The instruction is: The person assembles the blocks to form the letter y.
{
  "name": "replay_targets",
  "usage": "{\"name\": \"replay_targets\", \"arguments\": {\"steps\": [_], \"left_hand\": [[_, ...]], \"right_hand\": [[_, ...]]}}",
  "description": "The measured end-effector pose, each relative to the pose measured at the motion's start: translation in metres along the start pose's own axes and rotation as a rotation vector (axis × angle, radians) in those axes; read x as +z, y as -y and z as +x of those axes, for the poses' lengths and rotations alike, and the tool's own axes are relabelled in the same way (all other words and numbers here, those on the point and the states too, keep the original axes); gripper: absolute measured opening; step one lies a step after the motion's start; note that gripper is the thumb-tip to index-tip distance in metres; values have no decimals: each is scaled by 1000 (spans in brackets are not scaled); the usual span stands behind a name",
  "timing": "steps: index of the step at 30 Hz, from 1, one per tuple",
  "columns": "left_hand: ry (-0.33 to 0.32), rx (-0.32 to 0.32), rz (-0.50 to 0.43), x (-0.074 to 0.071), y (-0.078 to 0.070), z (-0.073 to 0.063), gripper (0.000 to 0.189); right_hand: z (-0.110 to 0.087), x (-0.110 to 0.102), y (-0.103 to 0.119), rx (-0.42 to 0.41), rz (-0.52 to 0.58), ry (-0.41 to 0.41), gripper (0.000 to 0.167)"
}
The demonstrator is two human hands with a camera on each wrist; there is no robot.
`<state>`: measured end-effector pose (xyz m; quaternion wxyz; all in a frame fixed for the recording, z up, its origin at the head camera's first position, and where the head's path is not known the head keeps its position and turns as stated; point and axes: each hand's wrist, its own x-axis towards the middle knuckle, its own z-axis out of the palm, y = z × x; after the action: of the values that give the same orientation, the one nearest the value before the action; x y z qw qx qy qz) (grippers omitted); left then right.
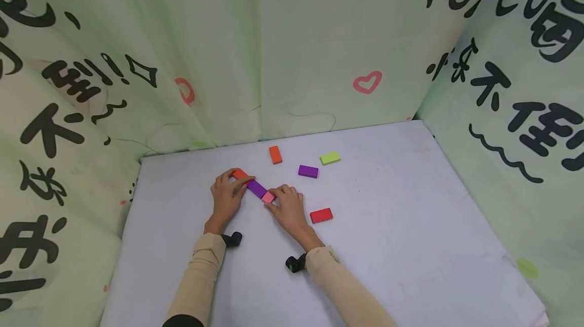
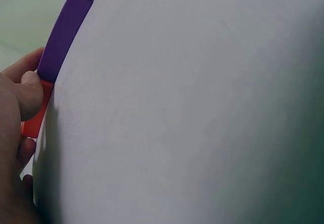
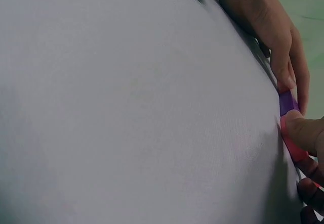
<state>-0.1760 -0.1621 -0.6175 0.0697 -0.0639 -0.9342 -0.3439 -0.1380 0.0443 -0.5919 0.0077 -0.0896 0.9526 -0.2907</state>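
Observation:
An orange-red block [image 1: 239,173], a purple block [image 1: 256,188] and a pink block [image 1: 268,197] lie end to end in a slanting row on the white table. My left hand [image 1: 225,195] pinches the orange-red block; in the left wrist view its thumb lies on that block [image 2: 33,125], and a fingertip reaches the near end of the purple one [image 2: 66,37]. At the row's other end my right hand [image 1: 289,209] pinches the pink block between thumb and fingers. The right wrist view shows that thumb across the pink block [image 3: 290,145].
Beyond the hands lie an orange block [image 1: 275,154], a second purple block [image 1: 308,171] and a lime-green block [image 1: 330,158]. A red block [image 1: 321,215] rests right of my right hand. Pale green curtains [image 1: 310,63] hang along the table's back and sides.

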Motion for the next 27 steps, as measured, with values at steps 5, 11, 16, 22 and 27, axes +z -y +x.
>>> {"name": "replay_targets", "arguments": {"steps": [5,11,16,22,27], "left_hand": [[-18,12,5,2,0,0,27],[-25,25,9,3,1,0,29],[1,9,16,2,2,0,29],[16,-6,9,2,2,2,30],[25,-6,5,0,1,2,30]], "right_hand": [[2,-3,-1,0,9,26,44],[4,-6,-2,-15,22,52,43],[4,-5,-3,-18,24,54,44],[5,-4,-4,-17,10,59,50],[5,-5,-5,-1,36,73,52]]}}
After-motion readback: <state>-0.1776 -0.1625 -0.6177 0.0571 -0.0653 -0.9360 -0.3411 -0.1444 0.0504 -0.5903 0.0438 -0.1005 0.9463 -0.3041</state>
